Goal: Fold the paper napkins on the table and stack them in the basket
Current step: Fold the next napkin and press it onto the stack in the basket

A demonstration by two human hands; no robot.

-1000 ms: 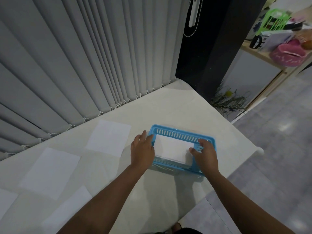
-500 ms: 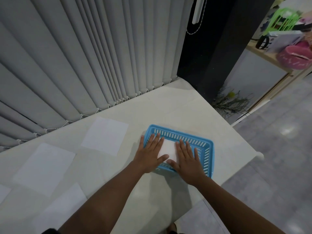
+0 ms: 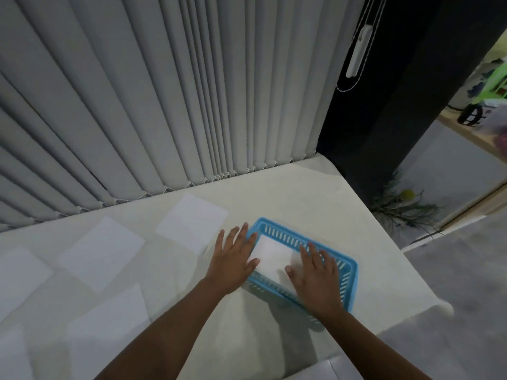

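A blue slotted basket sits near the table's right edge. A folded white napkin lies flat inside it. My left hand is spread flat over the basket's left rim, thumb touching the napkin's left edge. My right hand lies flat, fingers apart, on the napkin's right part inside the basket. Several unfolded white napkins lie on the table to the left, the nearest just beyond my left hand, another further left.
The cream table ends at its right edge, with grey floor beyond. Grey vertical blinds hang along the table's far side. A dark pillar and a dried plant stand to the right.
My hands went from the basket's two ends onto the napkin, pressing it flat, then spread apart, the left sliding out over the left rim. The view tilted left.
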